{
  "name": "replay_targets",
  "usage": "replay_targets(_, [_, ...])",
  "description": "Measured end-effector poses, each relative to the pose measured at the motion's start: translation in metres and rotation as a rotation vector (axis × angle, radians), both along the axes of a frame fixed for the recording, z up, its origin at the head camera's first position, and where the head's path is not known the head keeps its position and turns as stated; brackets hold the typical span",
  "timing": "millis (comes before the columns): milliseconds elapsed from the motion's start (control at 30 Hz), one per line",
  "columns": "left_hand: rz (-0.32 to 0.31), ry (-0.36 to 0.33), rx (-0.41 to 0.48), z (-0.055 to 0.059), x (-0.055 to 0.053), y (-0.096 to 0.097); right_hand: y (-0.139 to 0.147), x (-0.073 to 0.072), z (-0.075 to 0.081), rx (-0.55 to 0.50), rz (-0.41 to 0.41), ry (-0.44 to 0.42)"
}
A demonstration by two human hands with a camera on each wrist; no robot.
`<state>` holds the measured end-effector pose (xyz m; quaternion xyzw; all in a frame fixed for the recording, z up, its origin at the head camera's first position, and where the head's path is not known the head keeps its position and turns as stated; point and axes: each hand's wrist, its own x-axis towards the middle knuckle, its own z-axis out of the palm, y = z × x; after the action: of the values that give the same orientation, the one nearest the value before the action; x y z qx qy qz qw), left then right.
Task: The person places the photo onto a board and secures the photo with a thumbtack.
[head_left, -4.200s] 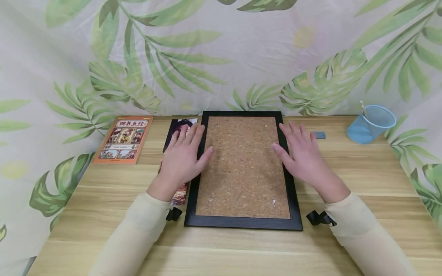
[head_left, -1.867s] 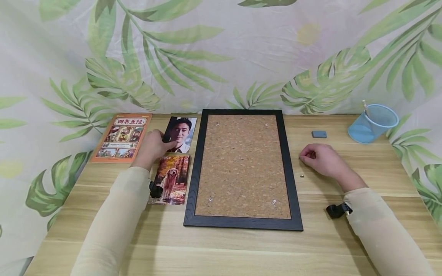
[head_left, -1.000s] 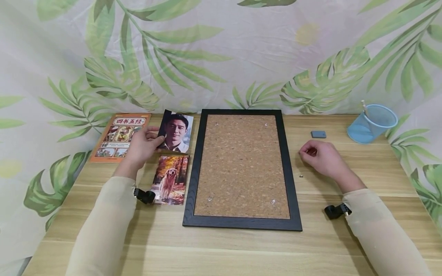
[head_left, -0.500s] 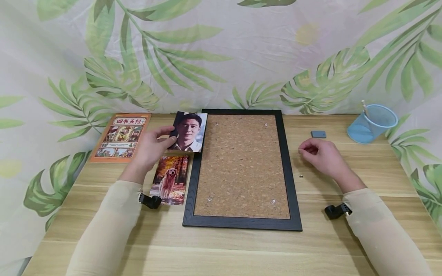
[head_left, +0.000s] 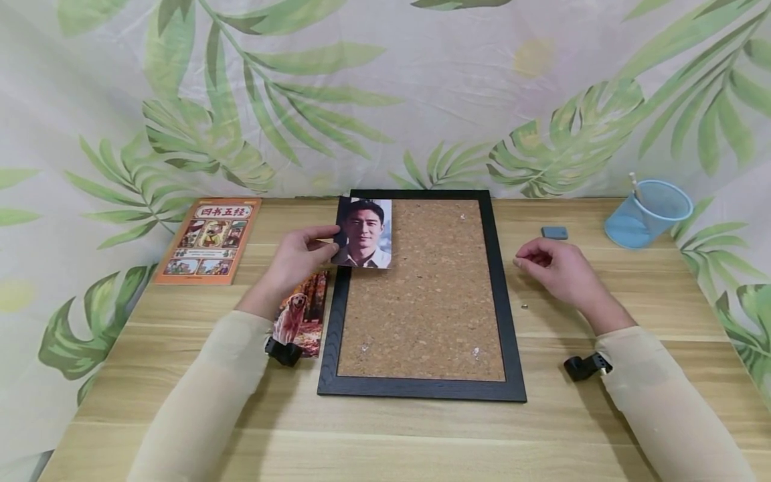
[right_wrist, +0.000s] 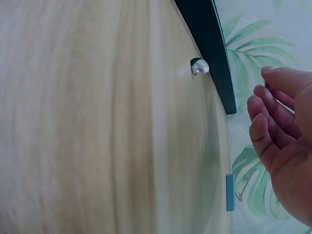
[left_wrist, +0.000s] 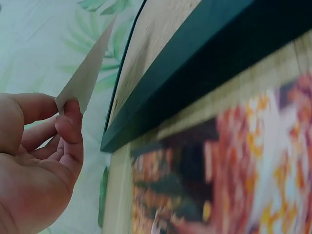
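My left hand (head_left: 304, 258) pinches a portrait photo (head_left: 364, 234) by its left edge, thumb in front. The photo hangs over the upper left of a black-framed corkboard (head_left: 424, 301); the left wrist view shows its pale back (left_wrist: 87, 73) raised above the board. My right hand (head_left: 557, 271) stays right of the frame, thumb and forefinger brought together. A tiny dark pin-like piece (right_wrist: 266, 86) seems to show between those fingertips, too small to name surely. Below it on the table lies a silver thumbtack (right_wrist: 199, 66). A dog photo (head_left: 310, 314) lies left of the board, partly behind my left wrist.
An orange comic-style book (head_left: 211, 241) lies at the far left. Behind my right hand is a small blue block (head_left: 554, 233). A blue mesh cup (head_left: 644, 224) with a thin stick in it stands at the back right. Leaf-patterned cloth (head_left: 337, 100) rises behind the table (head_left: 397, 442).
My left hand took hold of the portrait photo, lifted it and carried it right over the corkboard. My right hand left the frame's edge earlier, brought its fingertips together and has since barely moved.
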<state>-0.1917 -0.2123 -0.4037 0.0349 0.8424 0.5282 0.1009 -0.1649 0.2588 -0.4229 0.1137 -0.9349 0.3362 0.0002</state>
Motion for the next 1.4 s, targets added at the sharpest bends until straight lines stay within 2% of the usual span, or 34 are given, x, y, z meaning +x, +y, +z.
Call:
replay_targets(167, [-0.033,0.001,-0.035,-0.002,-0.005,0.02,-0.003,0.0,-0.001,-0.023,0.008,0.024])
replay_targets(367, [-0.06,-0.009,-0.023,-0.002,-0.012,0.044,-0.006,0.001,0.001,-0.026,0.002,0.015])
replay_targets(700, [-0.104,-0.024,-0.038,-0.011,-0.026,0.071,-0.014,0.0,0.0,-0.04,0.035,-0.005])
replay_targets(900, [-0.134,-0.016,-0.112,-0.018,-0.038,0.083,-0.018,0.001,-0.001,-0.055,0.033,0.009])
replay_targets(1133, [-0.182,-0.011,-0.167,-0.02,-0.045,0.091,-0.02,-0.001,-0.003,-0.056,0.054,0.035])
replay_targets(1300, [-0.201,0.013,-0.194,-0.019,-0.047,0.096,-0.027,-0.007,0.002,-0.076,0.074,-0.028])
replay_targets(1400, [-0.212,0.033,-0.208,-0.02,-0.047,0.098,-0.036,-0.015,0.004,-0.09,0.091,-0.071])
